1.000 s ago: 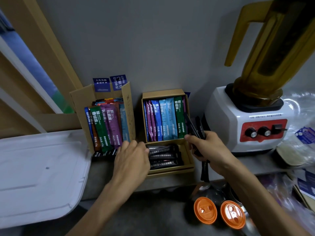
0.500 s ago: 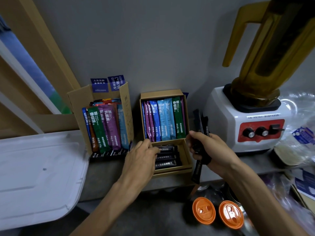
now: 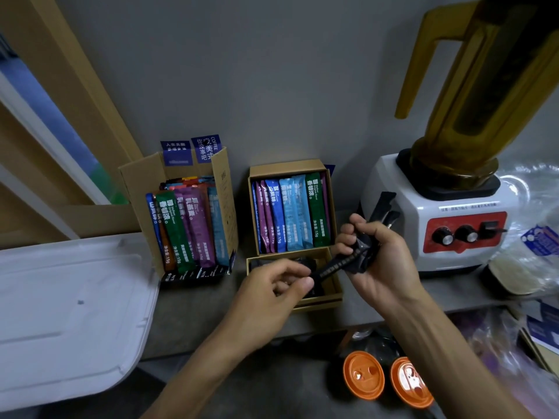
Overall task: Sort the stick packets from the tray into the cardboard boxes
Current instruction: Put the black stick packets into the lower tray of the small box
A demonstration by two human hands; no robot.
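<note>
White tray (image 3: pixel 60 297) leftmost on the counter (image 3: pixel 193 313), then tall box (image 3: pixel 225 189) and flat box (image 3: pixel 287 166) of coloured packets (image 3: pixel 290 216). Left hand (image 3: pixel 272 294) pinches one black stick packet (image 3: pixel 335 266), part-hiding the flat box's front compartment; right hand (image 3: pixel 384 261) grips a black bundle (image 3: pixel 381 207) before the blender (image 3: pixel 438 213).

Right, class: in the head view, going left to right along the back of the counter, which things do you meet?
white tray → tall cardboard box of coloured stick packets → shallow cardboard box → blender → clear plastic bag
</note>
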